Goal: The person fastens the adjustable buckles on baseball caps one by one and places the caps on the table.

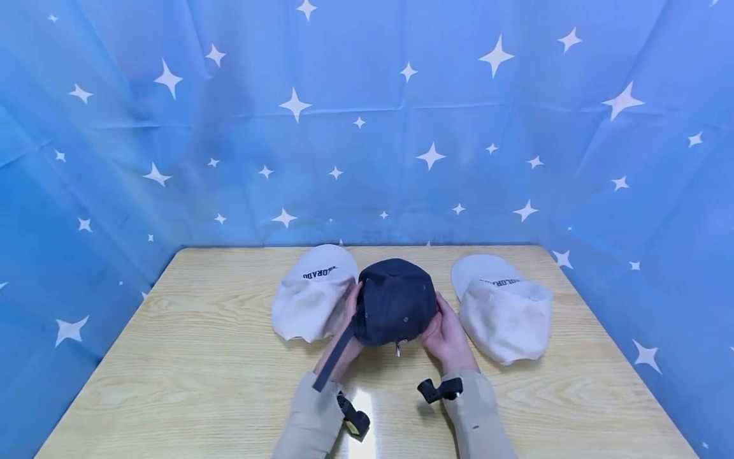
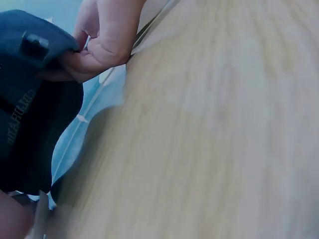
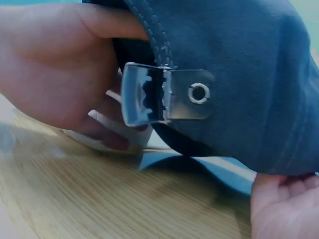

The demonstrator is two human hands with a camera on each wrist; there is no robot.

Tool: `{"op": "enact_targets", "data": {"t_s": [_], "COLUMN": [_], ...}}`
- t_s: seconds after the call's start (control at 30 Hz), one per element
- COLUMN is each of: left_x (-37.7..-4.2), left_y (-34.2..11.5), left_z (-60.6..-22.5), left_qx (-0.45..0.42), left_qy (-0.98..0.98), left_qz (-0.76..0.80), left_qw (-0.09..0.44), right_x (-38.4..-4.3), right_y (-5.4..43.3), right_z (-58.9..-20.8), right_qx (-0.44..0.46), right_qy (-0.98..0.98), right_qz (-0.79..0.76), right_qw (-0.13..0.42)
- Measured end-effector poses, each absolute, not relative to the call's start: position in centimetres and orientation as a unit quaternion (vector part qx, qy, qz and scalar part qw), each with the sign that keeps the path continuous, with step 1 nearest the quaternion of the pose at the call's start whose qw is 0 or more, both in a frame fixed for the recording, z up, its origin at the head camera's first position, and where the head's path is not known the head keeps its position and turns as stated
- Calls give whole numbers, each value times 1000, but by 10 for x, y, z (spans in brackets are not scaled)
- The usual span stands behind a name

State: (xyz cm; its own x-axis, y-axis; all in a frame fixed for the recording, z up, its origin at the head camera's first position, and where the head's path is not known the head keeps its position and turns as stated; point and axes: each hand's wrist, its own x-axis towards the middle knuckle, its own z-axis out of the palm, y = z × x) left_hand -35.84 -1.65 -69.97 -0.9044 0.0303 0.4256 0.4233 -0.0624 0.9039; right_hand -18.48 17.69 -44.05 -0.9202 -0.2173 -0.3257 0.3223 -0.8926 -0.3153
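Note:
Both hands hold a dark navy baseball cap (image 1: pixel 395 303) over the middle of the table, crown toward the head camera. My left hand (image 1: pixel 348 347) grips its left side. Opposite it, my right hand (image 1: pixel 444 335) grips the right lower edge. A loose dark strap (image 1: pixel 334 357) hangs across the left wrist. The metal buckle (image 3: pixel 167 94) at the back of the cap is flipped open, with a round eyelet beside it. Lettering on the underside of the dark brim (image 2: pixel 35 134) shows in the left wrist view.
A white cap with dark lettering (image 1: pixel 312 306) lies just left of the hands, partly behind the left one. Another white cap (image 1: pixel 507 319) lies to the right. Blue star-patterned cloth (image 1: pixel 367 127) hangs around the wooden table (image 1: pixel 172 382).

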Motion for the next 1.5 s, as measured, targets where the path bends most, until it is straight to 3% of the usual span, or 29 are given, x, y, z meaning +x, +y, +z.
{"op": "enact_targets", "data": {"t_s": [0.03,0.07,0.1,0.2,0.27,0.4,0.43,0.53,0.7,0.87,1.03,1.27,1.5], "left_x": [-380,-403,-411,-402,-371,-304,-287,-244,-180,-165,-161,-160,-164], "left_y": [-15,-16,-18,-23,-28,-41,-44,-51,-50,-47,-43,-37,-32], "left_z": [-735,-778,-798,-791,-738,-636,-610,-547,-453,-433,-437,-443,-449], "left_qx": [-156,-172,-174,-173,-136,-191,-211,-276,-125,-13,24,4,-138], "left_qy": [-690,-735,-773,-808,-804,-764,-751,-741,-590,-360,-261,-223,-112], "left_qz": [-689,-619,-552,-478,-541,-601,-613,-588,-797,-930,-954,-961,-975], "left_qw": [157,215,262,298,207,137,127,173,45,-68,-144,-165,-137], "right_x": [-185,-185,-185,-185,-184,-184,-184,-183,-184,-184,-183,-184,-185], "right_y": [178,178,178,179,180,183,183,185,187,189,189,188,188], "right_z": [-441,-441,-442,-444,-444,-443,-443,-442,-444,-449,-448,-443,-442], "right_qx": [146,149,147,135,121,110,112,133,154,160,169,153,75], "right_qy": [194,197,196,183,179,190,194,166,97,82,78,94,143], "right_qz": [-960,-959,-960,-962,-964,-963,-961,-963,-971,-975,-975,-977,-978], "right_qw": [138,136,138,149,153,159,160,166,155,131,123,112,129]}}
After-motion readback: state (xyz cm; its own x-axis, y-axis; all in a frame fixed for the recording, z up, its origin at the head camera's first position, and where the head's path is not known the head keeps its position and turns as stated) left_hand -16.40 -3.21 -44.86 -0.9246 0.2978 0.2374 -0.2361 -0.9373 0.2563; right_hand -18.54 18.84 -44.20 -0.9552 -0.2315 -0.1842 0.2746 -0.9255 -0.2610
